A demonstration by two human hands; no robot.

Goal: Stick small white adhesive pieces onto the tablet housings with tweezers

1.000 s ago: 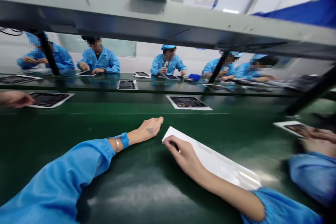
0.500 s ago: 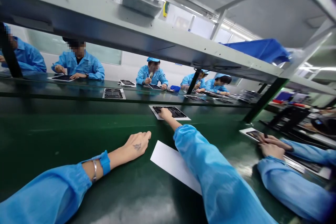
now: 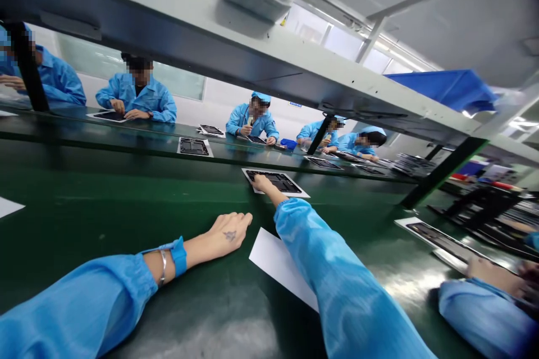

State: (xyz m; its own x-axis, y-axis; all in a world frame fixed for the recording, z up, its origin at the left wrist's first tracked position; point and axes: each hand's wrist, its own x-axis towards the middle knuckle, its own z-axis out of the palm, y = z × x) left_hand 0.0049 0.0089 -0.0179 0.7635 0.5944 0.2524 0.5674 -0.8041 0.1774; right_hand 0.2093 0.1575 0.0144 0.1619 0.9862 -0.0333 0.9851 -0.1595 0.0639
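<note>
So here's where we're at: our right hand [image 3: 261,182] is stretched way out at about 12 o'clock, fingers laid on the near edge of the dark panel on its white backing sheet [image 3: 275,182] that sits on the far strip of the green surface [image 3: 84,202]. Fingers look flat and spread over the edge, not clamped around anything; honestly we can't tell if they've got any purchase on the sheet, it's small in the shot. So the reach looks done, but the panel isn't lifted or pulled toward us yet, and that's what's left as far as we can judge.

Our left hand [image 3: 227,233] rests palm down on the surface around 11 o'clock, fingers loosely curled, holding nothing. Just to its right, partly under our right sleeve, lies a blank white sheet [image 3: 273,261], closer to us than the panel.

Other stuff around: a second panel [image 3: 193,146] sits further back at about 11 o'clock, another long one [image 3: 438,237] off at 2 o'clock, and a co-worker's hand [image 3: 490,272] at 3 o'clock next to it. People in blue coats work along the opposite side. The low shelf beam [image 3: 252,61] overhead crowds the view, but nothing sits between our hand and the panel. The white sheet lies on the way back toward us.
</note>
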